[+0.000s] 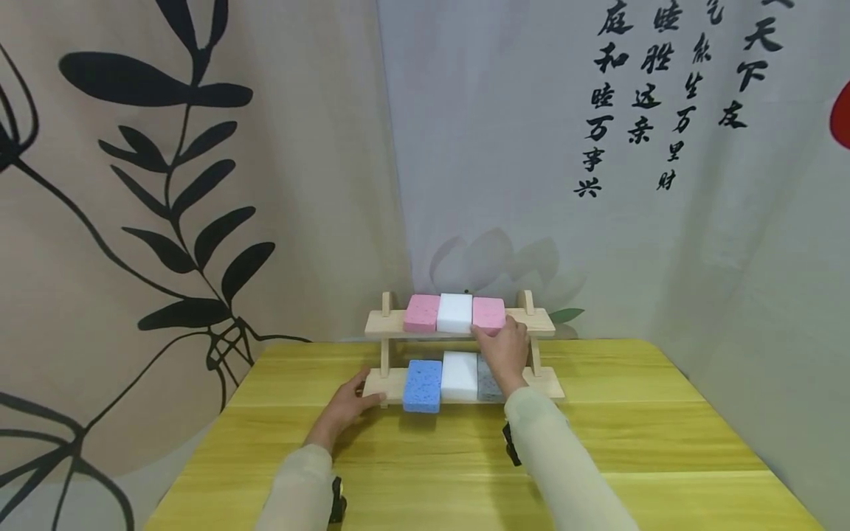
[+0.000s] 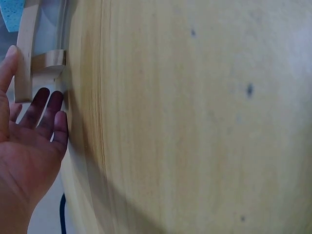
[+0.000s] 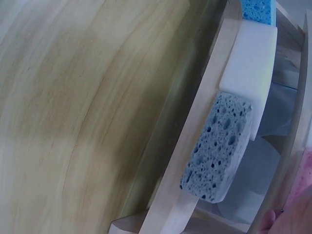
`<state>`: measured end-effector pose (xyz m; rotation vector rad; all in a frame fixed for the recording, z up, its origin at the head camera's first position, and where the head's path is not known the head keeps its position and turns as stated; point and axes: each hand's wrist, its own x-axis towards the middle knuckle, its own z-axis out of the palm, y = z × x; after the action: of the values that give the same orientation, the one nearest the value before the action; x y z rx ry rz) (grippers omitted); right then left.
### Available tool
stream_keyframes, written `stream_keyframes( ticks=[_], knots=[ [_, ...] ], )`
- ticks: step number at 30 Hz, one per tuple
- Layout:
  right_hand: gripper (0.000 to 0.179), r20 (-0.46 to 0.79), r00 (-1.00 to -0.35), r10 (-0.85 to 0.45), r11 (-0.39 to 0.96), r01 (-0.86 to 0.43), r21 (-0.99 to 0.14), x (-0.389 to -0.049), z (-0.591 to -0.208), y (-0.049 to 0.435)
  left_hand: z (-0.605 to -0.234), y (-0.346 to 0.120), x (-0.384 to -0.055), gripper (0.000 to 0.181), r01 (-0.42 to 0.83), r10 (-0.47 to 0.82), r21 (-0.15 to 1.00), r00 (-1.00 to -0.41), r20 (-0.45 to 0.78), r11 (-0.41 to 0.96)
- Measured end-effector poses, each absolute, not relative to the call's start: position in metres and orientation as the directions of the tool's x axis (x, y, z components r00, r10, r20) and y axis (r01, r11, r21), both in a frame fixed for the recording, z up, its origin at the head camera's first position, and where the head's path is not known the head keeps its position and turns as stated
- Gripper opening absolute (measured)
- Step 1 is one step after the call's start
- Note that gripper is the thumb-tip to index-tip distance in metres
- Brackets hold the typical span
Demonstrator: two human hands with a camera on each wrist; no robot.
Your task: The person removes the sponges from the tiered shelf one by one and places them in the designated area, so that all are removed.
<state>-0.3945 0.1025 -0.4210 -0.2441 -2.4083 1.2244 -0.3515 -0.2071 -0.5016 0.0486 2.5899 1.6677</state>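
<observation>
Left hand [image 1: 345, 409] loosely grips the left end of the wooden rack's [image 1: 541, 322] lower board, thumb and part-bent fingers either side. Lower tier, left to right: blue sponge [image 1: 422, 386], lower white block [image 1: 459, 376], gray sponge [image 3: 217, 148]. Upper: left pink sponge [image 1: 421, 314], upper white block [image 1: 454, 313], right pink sponge [image 1: 489, 311], its edges pinched by the right hand [image 1: 506, 354], part-closed.

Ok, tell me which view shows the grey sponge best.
Right wrist: the grey sponge lies unobstructed, pores clear. In the head view, the right hand partly hides it; the left wrist view lacks it.
</observation>
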Motion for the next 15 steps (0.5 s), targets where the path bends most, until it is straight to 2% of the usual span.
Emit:
stream_keyframes(
  ticks=[15],
  knots=[
    [0.077,0.295,-0.893,0.34,0.572,-0.052,-0.818,-0.387,-0.42,0.126,-0.501,-0.207,-0.352,0.085,-0.013,0.053,0.898,-0.998,-0.04,0.441]
  ],
)
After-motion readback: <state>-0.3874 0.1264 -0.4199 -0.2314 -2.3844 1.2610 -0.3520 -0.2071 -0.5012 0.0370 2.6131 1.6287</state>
